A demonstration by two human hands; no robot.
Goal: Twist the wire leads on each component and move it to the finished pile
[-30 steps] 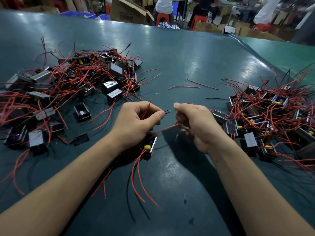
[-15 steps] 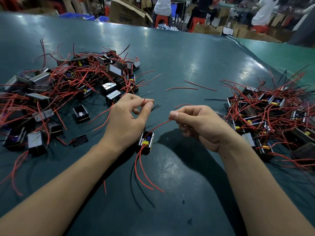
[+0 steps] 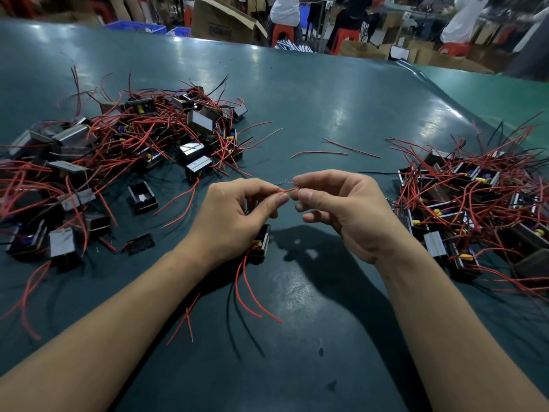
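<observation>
Left fingers: the left hand (image 3: 237, 215) has its thumb and forefinger closed in a pinch on a red wire lead (image 3: 287, 190); the other fingers are curled under.
Right fingers: the right hand (image 3: 347, 209) pinches the same lead from the other side, thumb tip nearly meeting the left thumb tip; the remaining fingers are loosely bent and hold nothing else.
Lead between the tips: one short red stretch bridges the two pinches, and a thin dark strand pokes out just above it.
Component in work: one small black component (image 3: 263, 242) with a yellow part sits just below the left palm, partly hidden by it; whether it rests on the table or hangs cannot be told.
Hanging leads: two red and at least two black leads trail from it toward the viewer.
Piles: two, a left pile (image 3: 127, 144) and a right pile (image 3: 475, 200), each a tangle of black components and red wires too knotted to count.
Loose wires: two red wires (image 3: 350, 148) lie alone on the table (image 3: 326, 99) between the piles, beyond the hands.
Strays: a black component (image 3: 142, 197) lies just apart from the left pile.
Writing: a cardboard box (image 3: 219, 22) beyond the table bears print too blurred to read.
</observation>
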